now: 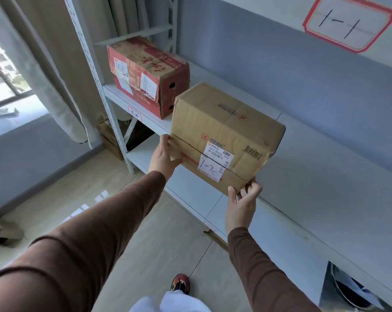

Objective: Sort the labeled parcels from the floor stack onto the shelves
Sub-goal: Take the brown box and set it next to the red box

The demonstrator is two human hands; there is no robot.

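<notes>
Holding a brown cardboard box (222,134) at the front edge of a pale grey shelf (314,176), far end resting on the shelf board, near end jutting out over the edge toward the body. Left hand (164,155) gripping the box's left near corner, thumb lying along the front face, other fingers tucked behind the side and hidden, so cannot tell how they lie. Right hand (242,203) at the bottom right near corner, fingers (254,188) curled up and lightly spread, tips touching the lower edge of the cardboard; whether pinching or only steadying, cannot tell. On the near face, a white shipping sticker (217,155) with a barcode, and just below it, touching, a white label (210,170) handwritten "1-2". Further along the same shelf to the left, just beside the brown box, a red carton (145,77) with worn tape and two white stickers. On the shelf rim below the red carton, a small red-bordered tag (134,113), writing too small to read. Up at the top right, on the upper shelf's front, a larger red-bordered tag (348,21) marked "1-1". Both forearms in brown sleeves (96,244). Down below, a red and dark shoe (180,282) on the tiled floor (159,255). At the far left, a curtain (55,64) beside a window (1,75), and torn cardboard (3,233) lying on the floor.
</notes>
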